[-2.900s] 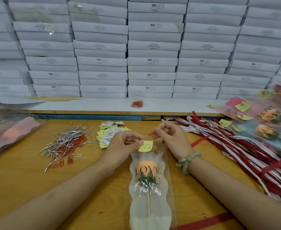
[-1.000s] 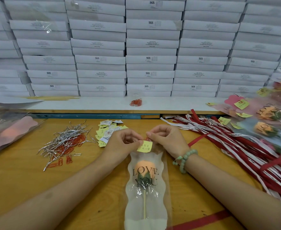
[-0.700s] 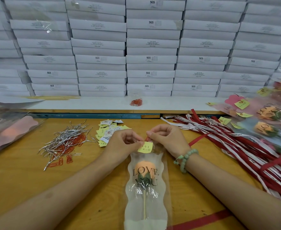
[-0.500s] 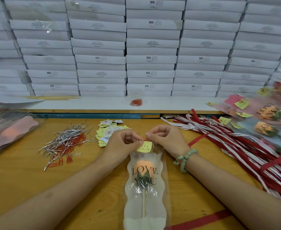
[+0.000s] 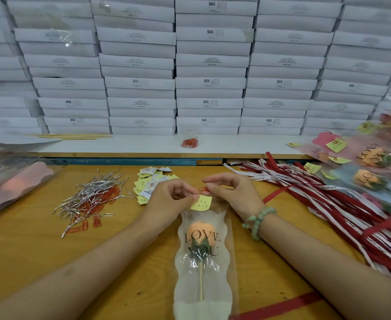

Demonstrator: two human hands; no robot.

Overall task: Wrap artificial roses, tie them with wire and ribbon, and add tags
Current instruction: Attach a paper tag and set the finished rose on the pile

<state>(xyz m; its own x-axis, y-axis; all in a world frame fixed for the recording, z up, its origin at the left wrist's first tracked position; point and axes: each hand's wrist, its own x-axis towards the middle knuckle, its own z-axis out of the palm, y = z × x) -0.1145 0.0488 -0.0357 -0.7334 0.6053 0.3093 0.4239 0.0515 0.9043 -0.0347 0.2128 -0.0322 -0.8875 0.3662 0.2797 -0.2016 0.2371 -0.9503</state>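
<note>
Obs: rose [image 5: 201, 235] has peach bud, green sepals, thin wooden stick; sits in a clear/frosted sleeve [image 5: 223, 276] w/ wavy edges, "LOVE YOU" in black over the bud. Lies flat at centre of bench [image 5: 28, 250], bud end away from the person. A yellow tag [image 5: 202, 203] w/ handwriting sits at the sleeve's top edge. On the left hand [image 5: 169, 202], thumb + forefinger are clamped on the yellow tag. On the right hand [image 5: 233, 195], fingers pinch a red clip [image 5: 202, 188] just above it. To the left: wire ties [image 5: 92, 195], loose tags [image 5: 150, 181]. To the right: ribbons [image 5: 328, 204].
</note>
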